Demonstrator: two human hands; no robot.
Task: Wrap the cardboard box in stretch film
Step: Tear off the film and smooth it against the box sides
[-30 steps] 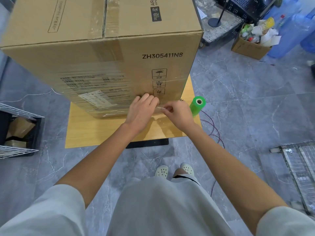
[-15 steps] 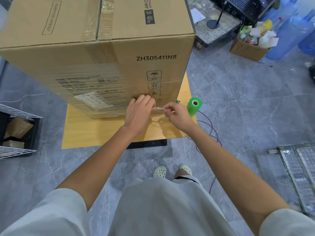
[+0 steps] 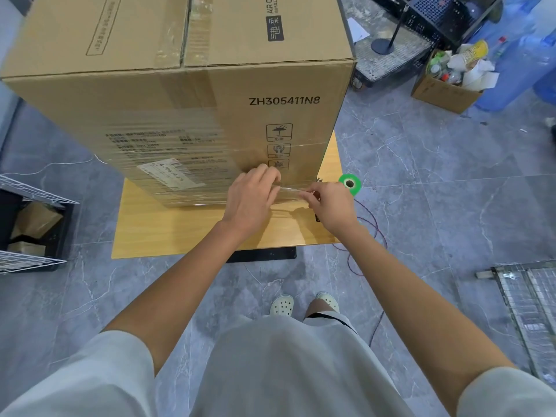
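A large cardboard box point(image 3: 186, 94) marked ZH305411N8 stands on a low wooden board point(image 3: 180, 230). Clear stretch film point(image 3: 168, 152) bands the lower half of its near face. My left hand point(image 3: 252, 203) lies against the box's lower right part, its fingers curled over a twisted strand of film point(image 3: 293, 191). My right hand point(image 3: 331, 206) pinches the other end of that strand, a short way to the right. A green film roll point(image 3: 350, 184) lies on the floor just beyond my right hand.
A wire-sided crate point(image 3: 27, 227) sits at the left. A small carton of rubbish point(image 3: 445, 91) and a wheeled cart point(image 3: 388, 64) stand at the back right. A red cable point(image 3: 370, 230) loops on the grey floor. A wire rack point(image 3: 529, 302) lies at the right.
The two hands have drawn slightly apart, stretching the film strand between them. The view has shifted a little; the box and the roll stay put.
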